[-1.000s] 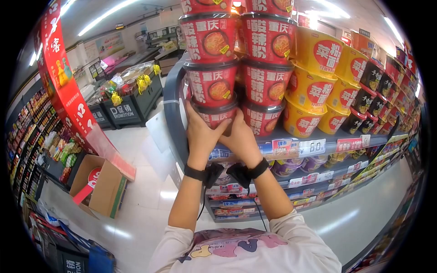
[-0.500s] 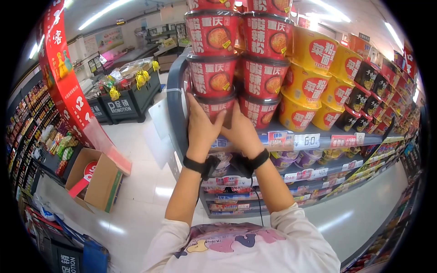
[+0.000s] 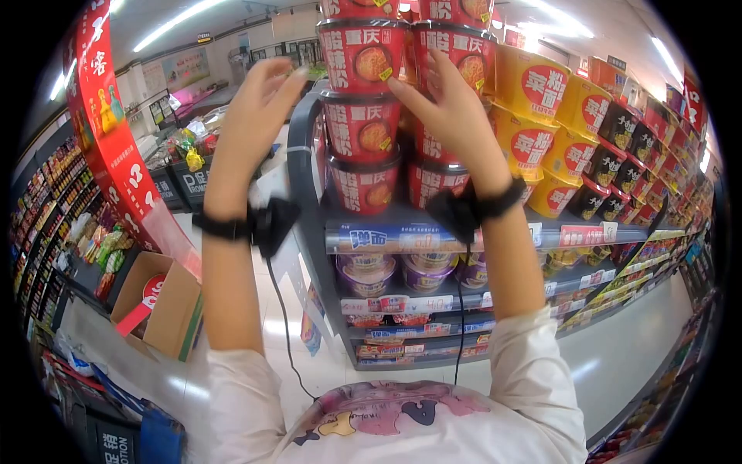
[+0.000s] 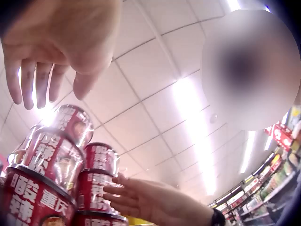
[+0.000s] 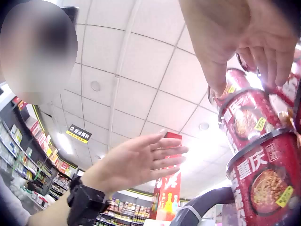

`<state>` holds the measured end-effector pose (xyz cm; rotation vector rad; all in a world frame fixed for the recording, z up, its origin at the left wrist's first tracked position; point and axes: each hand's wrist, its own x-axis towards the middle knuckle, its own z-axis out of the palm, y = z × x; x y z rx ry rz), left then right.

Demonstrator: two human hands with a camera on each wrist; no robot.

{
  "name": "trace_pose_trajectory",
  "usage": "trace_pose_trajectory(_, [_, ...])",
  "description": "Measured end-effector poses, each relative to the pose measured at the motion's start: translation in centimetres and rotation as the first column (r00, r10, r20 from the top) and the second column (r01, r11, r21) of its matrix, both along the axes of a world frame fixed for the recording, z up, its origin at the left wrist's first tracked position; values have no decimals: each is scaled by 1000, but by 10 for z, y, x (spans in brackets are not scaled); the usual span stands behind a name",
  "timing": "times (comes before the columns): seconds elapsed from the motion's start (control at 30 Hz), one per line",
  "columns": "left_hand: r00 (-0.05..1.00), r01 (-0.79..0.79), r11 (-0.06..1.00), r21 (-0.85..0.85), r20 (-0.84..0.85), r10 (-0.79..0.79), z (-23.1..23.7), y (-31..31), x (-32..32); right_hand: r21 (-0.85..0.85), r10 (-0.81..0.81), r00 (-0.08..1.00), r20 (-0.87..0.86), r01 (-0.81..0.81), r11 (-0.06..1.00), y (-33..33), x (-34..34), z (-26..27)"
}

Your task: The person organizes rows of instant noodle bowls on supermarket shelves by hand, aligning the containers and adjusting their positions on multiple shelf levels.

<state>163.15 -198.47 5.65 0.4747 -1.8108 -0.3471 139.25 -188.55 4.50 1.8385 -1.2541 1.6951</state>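
My left hand (image 3: 253,116) is raised to the left of the front stack of red instant noodle cups (image 3: 362,127), apart from it, with fingers loosely extended. My right hand (image 3: 456,116) is up at the stack's right side, overlapping a second stack of red cups (image 3: 434,179); its thumb tip appears close by a cup of the front stack. In the left wrist view, nothing lies in the left palm (image 4: 61,37), and the red cups (image 4: 37,197) rise below it. The right wrist view shows the right fingers (image 5: 270,61) over the tops of the red cups (image 5: 263,174).
Yellow noodle cups (image 3: 531,85) and black cups (image 3: 618,124) are stacked to the right on the same shelf. Its grey end frame (image 3: 300,155) curves up beside the front stack. Purple cups (image 3: 427,272) fill the shelf below. An open carton (image 3: 171,313) sits on the floor at left.
Both hands have let go of the lowest red cup in the front stack, moved up and spread apart. That cup now shows fully on the shelf, under the others.
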Motion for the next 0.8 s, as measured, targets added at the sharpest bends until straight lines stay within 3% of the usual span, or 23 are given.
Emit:
trace_pose_trajectory(0.1, [980,-81,995,-50,181,88,13,-73,-37,141,-58,996,-62,66,988,-42,1,23])
trace_pose_trajectory(0.2, [947,87,975,205,287,-145,16,-96,-57,230,-141,986,-84,157,960,-73,-2,31])
trace_pose_trajectory(0.3, [895,289,936,203,289,-339,17,-85,-62,233,-179,981,-80,193,953,-88,-7,34])
trace_pose_trajectory(0.33, [893,321,907,274,232,-386,17,-77,-62,233,-185,979,-81,199,952,-90,-9,35])
trace_pose_trajectory(0.43, [896,272,893,358,244,-371,16,-76,-61,329,-209,975,-82,224,917,-86,-8,39])
trace_pose_trajectory(0.53, [907,263,911,318,239,-346,15,-81,-63,297,-179,982,-54,187,936,-84,-9,37])
trace_pose_trajectory(0.8, [957,67,995,71,276,-84,13,-89,-62,306,-143,989,-28,145,941,-107,-17,41])
